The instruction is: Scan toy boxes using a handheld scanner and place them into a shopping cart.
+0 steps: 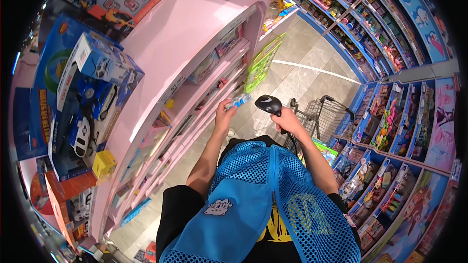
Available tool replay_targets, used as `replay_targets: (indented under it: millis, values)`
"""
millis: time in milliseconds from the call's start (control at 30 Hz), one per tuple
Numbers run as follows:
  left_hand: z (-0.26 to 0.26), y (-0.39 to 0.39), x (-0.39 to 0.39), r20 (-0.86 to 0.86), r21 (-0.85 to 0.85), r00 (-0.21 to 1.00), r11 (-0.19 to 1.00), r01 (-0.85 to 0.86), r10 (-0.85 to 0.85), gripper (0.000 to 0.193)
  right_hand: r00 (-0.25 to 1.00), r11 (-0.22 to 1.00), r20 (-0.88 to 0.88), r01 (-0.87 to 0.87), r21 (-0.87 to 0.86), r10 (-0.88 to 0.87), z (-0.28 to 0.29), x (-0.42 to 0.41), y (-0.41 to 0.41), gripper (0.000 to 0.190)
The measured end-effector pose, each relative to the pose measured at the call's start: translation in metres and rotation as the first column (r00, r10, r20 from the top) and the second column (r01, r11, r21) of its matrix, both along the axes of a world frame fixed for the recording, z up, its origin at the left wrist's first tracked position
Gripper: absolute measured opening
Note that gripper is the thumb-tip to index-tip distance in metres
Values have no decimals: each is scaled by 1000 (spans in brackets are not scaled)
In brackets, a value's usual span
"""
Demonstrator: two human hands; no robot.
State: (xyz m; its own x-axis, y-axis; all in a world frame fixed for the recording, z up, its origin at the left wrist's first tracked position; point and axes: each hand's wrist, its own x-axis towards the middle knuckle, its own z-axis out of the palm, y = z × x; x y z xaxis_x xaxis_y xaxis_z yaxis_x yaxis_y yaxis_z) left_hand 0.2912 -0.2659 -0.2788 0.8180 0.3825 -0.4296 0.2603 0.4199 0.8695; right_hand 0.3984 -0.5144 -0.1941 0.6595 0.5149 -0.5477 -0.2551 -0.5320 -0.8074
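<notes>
My left hand (222, 116) grips a small blue-and-white package (238, 101) that bears a barcode label; what is inside is too small to tell. In my right hand (287, 121) is a black handheld barcode scanner (270, 104), held by its handle, with a cable hanging below. The scanner's head faces left, a short gap away from the package. Both hands are in front of my body, above the tiled floor.
Pink shelving (190, 18) with boxed toys, among them a blue toy vehicle set (91, 106), runs along the left. A wire shopping cart (321, 117) stands at the right. Behind it, blue display racks (393, 117) hold small toys. A green panel (263, 65) leans ahead.
</notes>
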Motion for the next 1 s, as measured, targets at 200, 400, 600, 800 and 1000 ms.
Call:
replay_targets:
  millis: [200, 400, 600, 800, 1000]
  values:
    - [1, -3, -16, 23, -56, 996, 995, -85, 86, 42, 998, 998, -1, -62, -22, 62, 28, -18, 17, 20]
    - [16, 1, -33, 49, -44, 991, 991, -124, 126, 41, 996, 996, 52, -68, -57, 71, 55, -31, 25, 27]
    - [94, 8, -44, 31, 234, 999, 972, -36, 30, 32, 982, 991, 137, -120, -66, 128, 114, -40, 21, 24]
    - [163, 31, -57, 232, 318, 972, 941, -119, 44, 23, 986, 982, 146, -99, 161, 76, 164, -47, 25, 15]
    - [224, 65, -68, 400, 155, 897, 951, -267, 187, 17, 977, 904, 212, -106, 414, 18, 195, -38, 59, 12]
